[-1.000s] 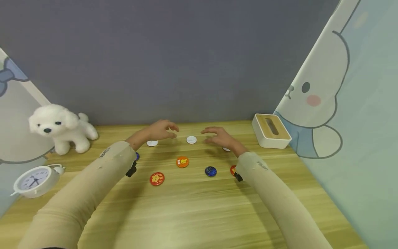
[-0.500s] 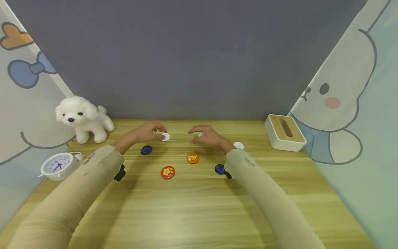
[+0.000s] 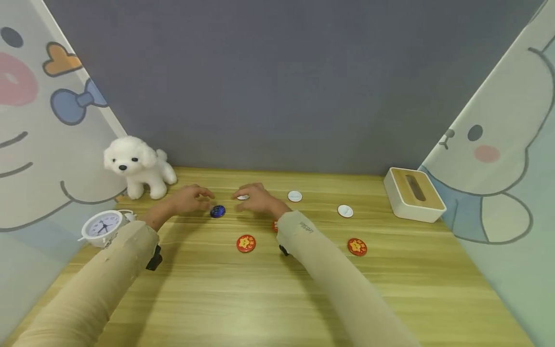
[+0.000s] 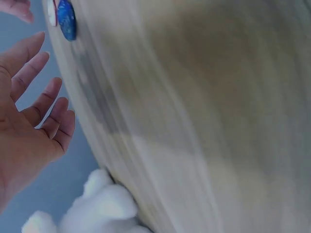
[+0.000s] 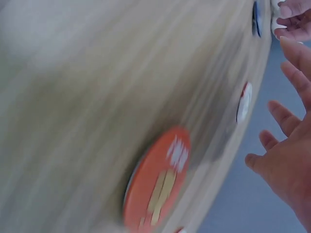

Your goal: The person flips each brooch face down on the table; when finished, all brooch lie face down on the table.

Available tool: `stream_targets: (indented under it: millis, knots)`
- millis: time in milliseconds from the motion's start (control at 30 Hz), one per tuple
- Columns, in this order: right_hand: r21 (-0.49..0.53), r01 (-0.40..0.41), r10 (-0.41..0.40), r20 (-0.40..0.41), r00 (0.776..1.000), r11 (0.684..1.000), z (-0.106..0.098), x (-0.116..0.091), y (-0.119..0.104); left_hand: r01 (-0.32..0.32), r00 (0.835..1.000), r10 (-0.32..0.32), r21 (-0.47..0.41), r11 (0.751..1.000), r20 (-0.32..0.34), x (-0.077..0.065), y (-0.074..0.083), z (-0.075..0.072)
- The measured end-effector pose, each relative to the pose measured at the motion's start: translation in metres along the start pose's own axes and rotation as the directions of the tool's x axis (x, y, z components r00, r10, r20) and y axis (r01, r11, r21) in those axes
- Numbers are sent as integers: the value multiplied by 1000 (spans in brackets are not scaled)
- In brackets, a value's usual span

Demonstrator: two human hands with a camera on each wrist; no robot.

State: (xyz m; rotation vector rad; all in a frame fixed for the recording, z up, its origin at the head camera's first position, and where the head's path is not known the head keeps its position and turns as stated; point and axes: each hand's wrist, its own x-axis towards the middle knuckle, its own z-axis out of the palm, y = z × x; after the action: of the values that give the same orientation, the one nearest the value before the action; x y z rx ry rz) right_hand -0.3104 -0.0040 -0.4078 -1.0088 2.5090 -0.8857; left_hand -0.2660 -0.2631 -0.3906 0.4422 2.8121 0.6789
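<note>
My left hand (image 3: 190, 199) hovers above the table's far left part, fingers loosely bent and holding nothing. Just right of its fingertips lies a round blue badge (image 3: 218, 211). Above the table, my right hand (image 3: 259, 198) reaches leftward with spread, relaxed fingers, also holding nothing. It partly covers a white badge (image 3: 243, 197) at its fingertips. An orange badge (image 5: 158, 179) with a yellow design lies below the right hand in the right wrist view; the right sleeve hides most of it in the head view. Nearer the front is a red badge (image 3: 246, 243) with a yellow star.
Two white badges, one farther back (image 3: 295, 196) and one farther right (image 3: 345, 210), and another red star badge (image 3: 357, 246) lie right of the hands. A plush dog (image 3: 138, 166) and white alarm clock (image 3: 104, 227) stand at left, a tissue box (image 3: 414, 195) at back right.
Both hands have moved left over the badges, the left one past the blue badge, the right one to the leftmost white badge. The head view has turned left. The visible badges stay in place.
</note>
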Motion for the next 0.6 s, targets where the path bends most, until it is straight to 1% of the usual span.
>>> stream_targets:
  millis: [67, 167, 300, 367, 533, 600]
  knots:
    - [-80, 13, -12, 4, 1000, 997, 5, 6, -5, 18, 1000, -18, 7, 1000, -4, -2, -5, 2]
    - [-140, 8, -7, 10, 1000, 990, 10, 11, -11, 7, 1000, -7, 13, 1000, -18, -3, -9, 7]
    - [-156, -52, 55, 13, 998, 986, 17, 17, -16, -32, 999, 32, 13, 999, -29, 0, -12, 12]
    - [-191, -74, 78, 11, 997, 979, 22, 21, -18, -44, 999, 44, 10, 999, -32, 1, -13, 15]
    - [-262, -91, 96, 6, 995, 961, 29, 29, -24, -51, 998, 51, -1, 999, -33, 2, -14, 19]
    - [-269, -94, 100, 11, 995, 959, 30, 30, -27, -48, 998, 47, -7, 999, -33, 1, -14, 20]
